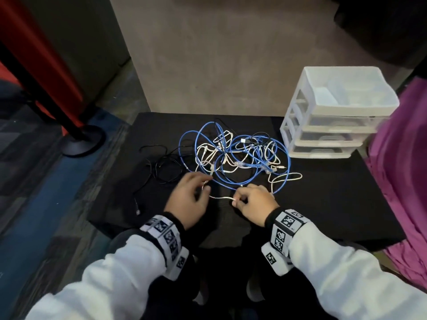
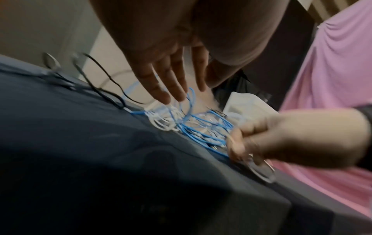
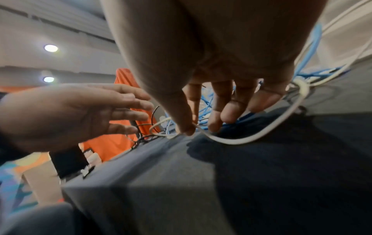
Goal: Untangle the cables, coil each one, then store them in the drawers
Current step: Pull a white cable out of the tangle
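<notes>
A tangle of blue cables [image 1: 233, 155] and thin white ones lies mid-table, with a black cable [image 1: 161, 167] spread to its left. My right hand [image 1: 236, 200] pinches a white cable [image 1: 220, 198] near its end, between thumb and forefinger; the right wrist view shows this pinch, right hand [image 3: 193, 129] on white cable [image 3: 241, 140]. My left hand [image 1: 203, 184] hovers at the tangle's near edge. Its fingers [image 2: 175, 85] are straight and spread over the blue cables [image 2: 203, 127], holding nothing. A white three-drawer unit [image 1: 332, 116] stands at the back right, drawers pushed in.
The black table [image 1: 323, 204] ends close to my body and at a wall behind. Pink cloth [image 1: 402, 169] hangs along its right side. A post with a round base [image 1: 80, 139] stands on the floor to the left.
</notes>
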Available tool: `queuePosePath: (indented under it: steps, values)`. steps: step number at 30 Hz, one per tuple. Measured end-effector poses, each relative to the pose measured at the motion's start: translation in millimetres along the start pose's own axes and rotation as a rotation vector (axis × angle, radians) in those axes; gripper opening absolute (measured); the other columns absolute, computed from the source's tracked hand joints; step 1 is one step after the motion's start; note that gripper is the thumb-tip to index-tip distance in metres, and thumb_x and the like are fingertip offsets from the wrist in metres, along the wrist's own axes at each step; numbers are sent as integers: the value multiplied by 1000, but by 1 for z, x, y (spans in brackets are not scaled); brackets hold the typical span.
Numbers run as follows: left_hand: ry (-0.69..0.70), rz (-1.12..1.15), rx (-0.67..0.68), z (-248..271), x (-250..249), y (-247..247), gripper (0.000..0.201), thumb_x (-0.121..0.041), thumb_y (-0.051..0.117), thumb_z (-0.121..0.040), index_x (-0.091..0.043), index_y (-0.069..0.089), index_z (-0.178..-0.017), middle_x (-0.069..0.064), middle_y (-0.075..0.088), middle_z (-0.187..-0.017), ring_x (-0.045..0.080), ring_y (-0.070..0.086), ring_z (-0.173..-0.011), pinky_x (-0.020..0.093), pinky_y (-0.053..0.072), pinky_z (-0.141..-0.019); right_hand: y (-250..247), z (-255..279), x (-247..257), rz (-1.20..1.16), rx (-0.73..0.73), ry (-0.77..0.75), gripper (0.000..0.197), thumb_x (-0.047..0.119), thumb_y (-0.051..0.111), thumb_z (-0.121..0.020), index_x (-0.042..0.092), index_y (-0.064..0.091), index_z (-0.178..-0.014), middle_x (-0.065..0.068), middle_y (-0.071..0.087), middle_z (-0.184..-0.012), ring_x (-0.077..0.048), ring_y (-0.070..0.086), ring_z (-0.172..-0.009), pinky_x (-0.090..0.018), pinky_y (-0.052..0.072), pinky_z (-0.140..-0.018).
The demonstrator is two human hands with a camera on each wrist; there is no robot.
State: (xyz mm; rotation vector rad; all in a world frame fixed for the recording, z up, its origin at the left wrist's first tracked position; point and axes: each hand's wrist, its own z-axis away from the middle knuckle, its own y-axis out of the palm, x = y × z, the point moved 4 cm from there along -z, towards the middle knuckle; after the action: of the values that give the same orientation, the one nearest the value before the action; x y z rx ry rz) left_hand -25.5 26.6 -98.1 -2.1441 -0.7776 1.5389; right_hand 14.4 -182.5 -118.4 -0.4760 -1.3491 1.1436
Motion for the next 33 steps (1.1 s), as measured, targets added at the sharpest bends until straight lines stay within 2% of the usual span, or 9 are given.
queuePosePath:
  steps: [3,6,10,15,18,20,22,26,33]
  values:
    - [53,-15,92,1,-5,17,42,-19,62,-92,-32,64,-132,-10,53,-137,5,54,-125,27,46,-107,-14,9,8,-317,-9,-84,7,35,64,-96,33,64,-89,7,68,-77,-22,66,-81,-47,56,-88]
    - [51,-6,115,-11,-8,13,21,-33,59,-97,-28,73,-111,-13,64,-121,6,62,-112,36,51,-99,-57,25,20,-448,-143,-234,8,34,63,-100,29,66,-93,-6,61,-75,-20,55,-68,-42,52,-75]
    - [-63,189,130,-26,-21,0,19,-36,54,-101,-24,68,-97,-7,74,-96,11,69,-91,42,55,-89,-114,31,13,-504,-278,-268,9,32,63,-102,29,67,-94,-13,59,-78,-31,53,-71,-38,46,-70]
    - [-156,445,128,-40,-41,-3,23,-15,53,-89,-34,63,-95,-3,73,-97,16,66,-80,43,55,-79,-138,33,-1,-551,-330,-228,12,23,64,-102,22,69,-90,-16,64,-79,-12,52,-69,-31,44,-71]
    - [-207,506,338,-24,-47,18,35,-6,53,-76,-28,69,-98,0,72,-98,15,65,-90,41,51,-88,-139,34,4,-626,-365,-220,14,22,64,-102,17,69,-90,-7,53,-72,-12,44,-66,-29,39,-66]
    - [-246,536,409,-6,-48,32,19,-27,62,-86,-21,73,-99,0,73,-101,15,66,-97,36,49,-98,-141,33,7,-678,-408,-206,15,24,65,-102,15,68,-90,-3,49,-70,-12,41,-64,-30,38,-64]
    - [-214,487,383,5,-50,36,27,-45,65,-90,-20,72,-97,-2,73,-97,15,67,-93,32,49,-96,-143,32,7,-699,-453,-186,15,26,66,-101,16,69,-90,-5,49,-71,-15,42,-65,-31,38,-65]
    - [-139,466,196,-2,-54,24,18,-23,65,-99,-10,64,-87,-5,67,-78,8,58,-75,24,48,-77,-150,30,-7,-733,-567,-94,15,21,68,-98,17,69,-84,-10,56,-77,-17,48,-72,-29,40,-70]
    - [-610,774,-268,-13,-17,-22,23,-9,46,-104,-14,52,-83,-1,67,-61,8,53,-51,30,54,-58,-165,27,-56,-713,-672,42,13,13,71,-91,17,72,-79,-5,68,-79,-10,58,-74,-26,45,-74]
